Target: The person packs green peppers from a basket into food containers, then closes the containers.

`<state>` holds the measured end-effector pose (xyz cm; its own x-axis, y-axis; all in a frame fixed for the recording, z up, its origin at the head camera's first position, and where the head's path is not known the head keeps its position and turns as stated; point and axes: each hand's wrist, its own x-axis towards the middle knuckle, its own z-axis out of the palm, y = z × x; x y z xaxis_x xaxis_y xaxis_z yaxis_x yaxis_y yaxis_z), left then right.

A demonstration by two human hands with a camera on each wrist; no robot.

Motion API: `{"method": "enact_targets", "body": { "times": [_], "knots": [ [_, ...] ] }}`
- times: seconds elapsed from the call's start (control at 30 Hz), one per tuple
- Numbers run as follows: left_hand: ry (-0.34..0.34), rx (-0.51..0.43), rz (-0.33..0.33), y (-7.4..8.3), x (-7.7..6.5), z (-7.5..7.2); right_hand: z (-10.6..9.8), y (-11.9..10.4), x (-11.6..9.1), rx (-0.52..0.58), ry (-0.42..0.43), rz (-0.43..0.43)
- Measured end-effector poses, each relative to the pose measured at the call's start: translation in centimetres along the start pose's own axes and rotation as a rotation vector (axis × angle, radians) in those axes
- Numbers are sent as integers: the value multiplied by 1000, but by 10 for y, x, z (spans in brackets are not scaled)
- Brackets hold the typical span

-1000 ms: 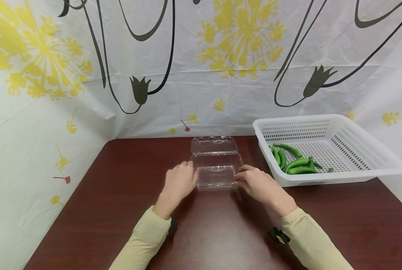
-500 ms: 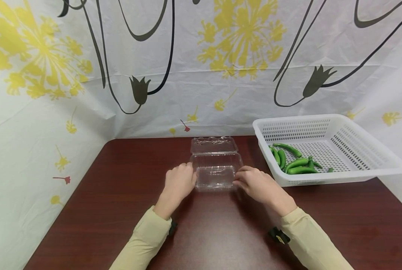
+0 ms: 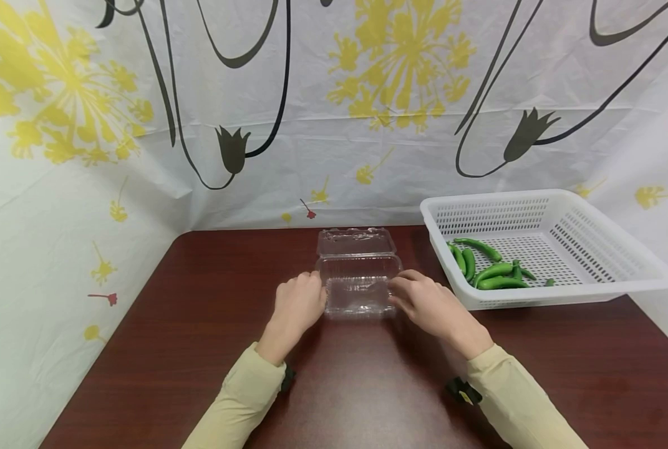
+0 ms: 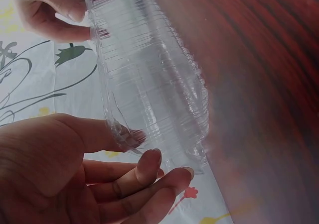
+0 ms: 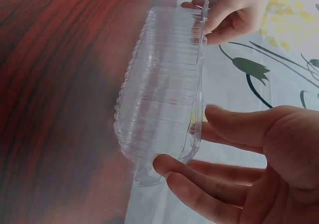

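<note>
A clear plastic clamshell box stands on the table with its lid folded back toward the wall. My left hand holds the box at its left side, thumb at the rim and fingers around the near corner in the left wrist view. At the right side, my right hand has its fingers curled about the rim and corner. In the right wrist view its thumb lies close to the rim, and fingertips meet the clear wall. Through the plastic, no contents show inside the box.
To the right stands a white perforated basket with several green chili peppers at its left side. A patterned sheet hangs behind the dark reddish table. A dark band or device shows at the right wrist.
The right hand's fingers have shifted slightly up along the box's right rim. The box, the left hand and the basket stay nearly where they were.
</note>
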<state>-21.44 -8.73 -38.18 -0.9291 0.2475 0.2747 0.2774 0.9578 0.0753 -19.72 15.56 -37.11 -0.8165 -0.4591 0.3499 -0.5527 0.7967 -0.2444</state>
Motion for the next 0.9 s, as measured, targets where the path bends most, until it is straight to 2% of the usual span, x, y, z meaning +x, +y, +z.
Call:
{"method": "enact_targets", "body": {
  "times": [0.37,0.9],
  "knots": [
    [-15,-25,0,1,-1,-3,3,4,1,26,34,-9],
    [-28,-62,-24,0,-1,-4,1,5,3,6,16,-24]
  ]
}}
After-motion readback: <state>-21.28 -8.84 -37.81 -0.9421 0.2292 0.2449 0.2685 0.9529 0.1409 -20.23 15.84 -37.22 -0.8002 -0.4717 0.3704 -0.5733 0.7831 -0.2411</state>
